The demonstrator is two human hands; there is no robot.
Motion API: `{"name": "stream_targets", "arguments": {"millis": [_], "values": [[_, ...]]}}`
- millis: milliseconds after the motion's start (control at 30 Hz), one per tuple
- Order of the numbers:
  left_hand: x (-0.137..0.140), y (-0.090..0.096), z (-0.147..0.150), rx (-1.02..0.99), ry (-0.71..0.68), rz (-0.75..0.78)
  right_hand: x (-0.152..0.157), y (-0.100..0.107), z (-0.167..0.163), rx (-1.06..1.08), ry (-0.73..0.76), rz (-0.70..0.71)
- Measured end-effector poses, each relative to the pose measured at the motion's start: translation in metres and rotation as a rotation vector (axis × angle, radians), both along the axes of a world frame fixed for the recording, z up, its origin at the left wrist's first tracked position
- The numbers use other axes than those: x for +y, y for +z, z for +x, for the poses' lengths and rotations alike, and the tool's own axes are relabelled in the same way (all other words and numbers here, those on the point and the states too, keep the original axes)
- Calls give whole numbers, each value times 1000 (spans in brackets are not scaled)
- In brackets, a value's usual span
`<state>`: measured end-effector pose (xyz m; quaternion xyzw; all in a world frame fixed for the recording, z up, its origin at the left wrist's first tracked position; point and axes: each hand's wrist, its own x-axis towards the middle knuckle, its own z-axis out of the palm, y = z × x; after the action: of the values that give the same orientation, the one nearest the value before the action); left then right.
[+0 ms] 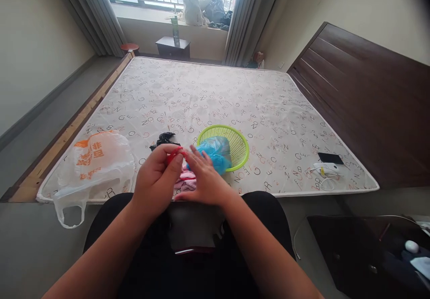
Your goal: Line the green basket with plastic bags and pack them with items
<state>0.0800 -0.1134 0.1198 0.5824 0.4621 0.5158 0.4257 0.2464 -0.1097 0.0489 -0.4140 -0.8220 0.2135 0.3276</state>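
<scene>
Mattress | letter-printed | on top: green basket | white bag | black plastic | phone | white device

The left hand is curled, pinching, beside the flatter right hand.

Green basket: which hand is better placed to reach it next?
Probably the right hand: it is nearer the green basket, while the left hand, farther off, pinches the red item.

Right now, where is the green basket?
In the head camera's view, the green basket sits on the mattress, slightly right of centre and just beyond the right hand, with a blue bag at its near left side.
</scene>
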Motion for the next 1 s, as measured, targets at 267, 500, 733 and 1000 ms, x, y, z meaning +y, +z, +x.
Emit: {"name": "stream_targets", "arguments": {"millis": [267,500,733,1000], "values": [[-25,7,13,108,-145,-10,33,-69,5,-88,-236,-16],[-17,-1,2,74,-23,55,49,-69,47,-199,-358,-156],[13,-15,10,231,-154,22,25,-54,32,76,-219,125],[25,-36,20,400,-225,36,7,-53,6,278,-254,333]]}}
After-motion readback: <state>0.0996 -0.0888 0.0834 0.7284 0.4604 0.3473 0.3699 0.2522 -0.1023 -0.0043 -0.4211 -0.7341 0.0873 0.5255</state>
